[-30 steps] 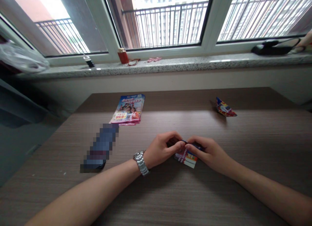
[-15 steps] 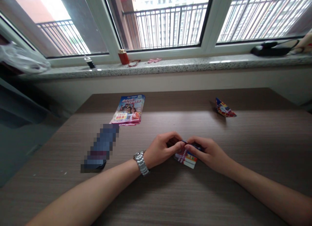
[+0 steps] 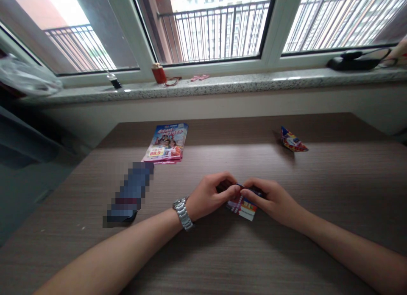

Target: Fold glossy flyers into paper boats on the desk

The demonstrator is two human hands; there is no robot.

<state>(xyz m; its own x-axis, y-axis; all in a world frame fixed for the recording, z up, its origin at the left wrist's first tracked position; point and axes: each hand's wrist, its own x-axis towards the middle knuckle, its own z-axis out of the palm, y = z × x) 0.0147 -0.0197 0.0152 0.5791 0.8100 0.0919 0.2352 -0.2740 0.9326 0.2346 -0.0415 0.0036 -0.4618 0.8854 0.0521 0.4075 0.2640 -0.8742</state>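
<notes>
Near the middle of the wooden table (image 3: 203,261), a small folded piece of printed paper (image 3: 243,208) is pinched between both hands. My left hand (image 3: 211,195), with a metal watch on its wrist, grips the paper's upper left edge with thumb and fingers. Its upper right edge is in my right hand (image 3: 271,199), thumb on top. The two thumbs nearly touch. The paper's lower part shows purple, blue, yellow and white print; its upper part is hidden by the fingers.
A stack of colourful flyers (image 3: 167,142) lies at the back left, with a pixelated dark oblong object (image 3: 130,193) in front of it. A folded paper shape (image 3: 292,141) stands at the back right. Small items, including a red container (image 3: 159,74), line the windowsill (image 3: 222,86).
The view has shifted very slightly. Both hands keep their hold on the paper, with no clear movement.
</notes>
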